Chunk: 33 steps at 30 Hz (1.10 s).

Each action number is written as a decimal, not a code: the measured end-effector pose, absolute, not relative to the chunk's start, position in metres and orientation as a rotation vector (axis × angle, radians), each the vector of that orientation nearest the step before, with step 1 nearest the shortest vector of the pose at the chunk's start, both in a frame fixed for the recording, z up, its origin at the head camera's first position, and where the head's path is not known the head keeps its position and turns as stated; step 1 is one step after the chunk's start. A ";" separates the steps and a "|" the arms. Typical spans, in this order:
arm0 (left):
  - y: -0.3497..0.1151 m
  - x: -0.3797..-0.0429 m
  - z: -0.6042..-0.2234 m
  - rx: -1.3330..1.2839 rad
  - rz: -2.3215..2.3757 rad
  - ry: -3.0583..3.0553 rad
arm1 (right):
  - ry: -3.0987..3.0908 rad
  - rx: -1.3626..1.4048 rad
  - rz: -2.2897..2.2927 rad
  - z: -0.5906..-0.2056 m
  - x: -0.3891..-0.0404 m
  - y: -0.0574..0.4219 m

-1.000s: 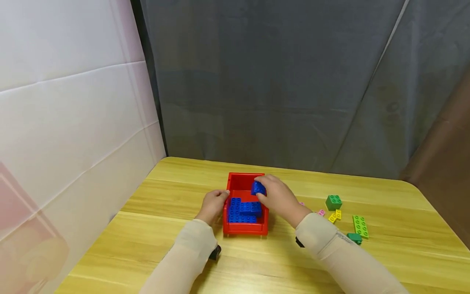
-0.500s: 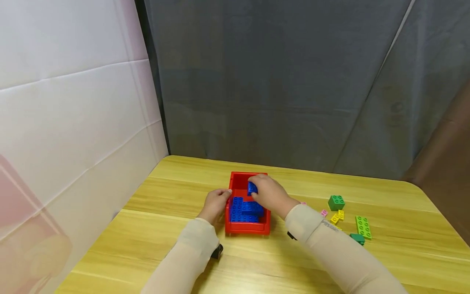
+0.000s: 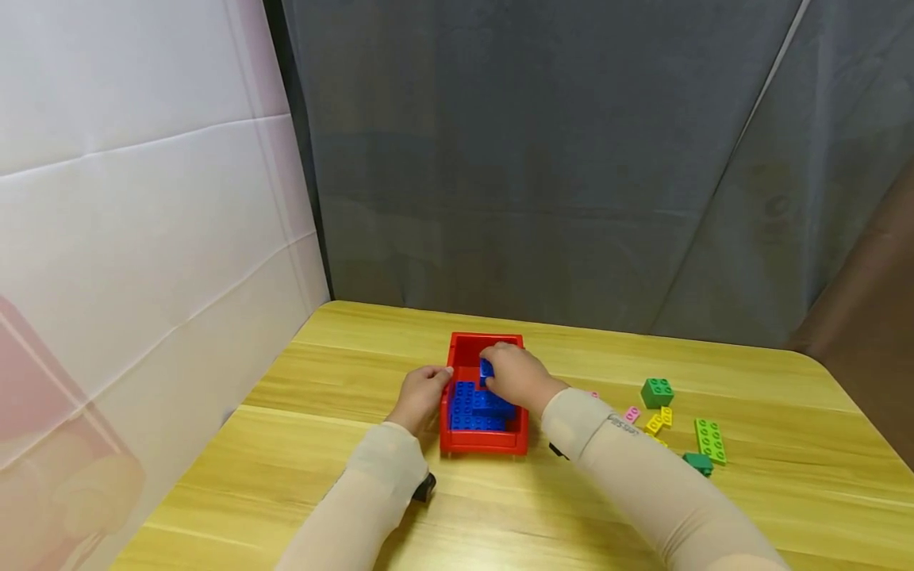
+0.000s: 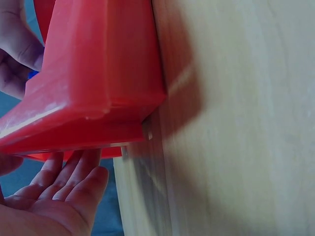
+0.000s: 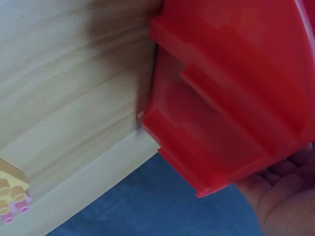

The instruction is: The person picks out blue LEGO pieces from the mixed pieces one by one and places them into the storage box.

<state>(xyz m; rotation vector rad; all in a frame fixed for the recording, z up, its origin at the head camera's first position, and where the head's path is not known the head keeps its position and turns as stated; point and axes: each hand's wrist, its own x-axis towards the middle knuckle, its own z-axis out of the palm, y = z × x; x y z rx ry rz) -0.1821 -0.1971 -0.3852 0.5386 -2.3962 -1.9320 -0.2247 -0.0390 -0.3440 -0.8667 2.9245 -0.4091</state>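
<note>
A red open-front bin (image 3: pixel 484 444) stands on the table, with several blue studded toy bricks (image 3: pixel 464 406) laid in its front part. At the bin's left wall, my left hand (image 3: pixel 420 396) holds the rim, thumb on top; the left wrist view shows its fingers against the outer side. Over the right wall reaches my right hand (image 3: pixel 520 377), pinching a small blue brick (image 3: pixel 486 371) inside the bin, above and behind the other bricks. Part of that brick is hidden by the fingers, and whether it touches another brick I cannot tell.
Loose bricks lie to the right on the wooden table (image 3: pixel 286 468): a green brick (image 3: pixel 657 393), yellow bricks (image 3: pixel 654 424), a pink brick (image 3: pixel 631 414), a lime brick (image 3: pixel 710 441) and a dark green one (image 3: pixel 697 463). A grey curtain (image 3: pixel 500 159) hangs behind.
My right hand has moved left and slightly deeper over the bin with the small blue brick. The left hand keeps its hold on the bin's left rim. The view has shifted slightly.
</note>
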 end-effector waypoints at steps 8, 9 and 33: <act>-0.198 -0.181 -0.385 0.542 -1.950 -2.403 | 2.899 -0.866 -0.390 -0.347 -0.226 -0.041; -0.198 -0.181 -0.385 0.537 -1.950 -2.402 | 2.893 -0.870 -0.385 -0.347 -0.226 -0.042; -0.196 -0.179 -0.385 0.531 -1.930 -2.399 | 2.789 -0.876 -0.233 -0.351 -0.225 -0.049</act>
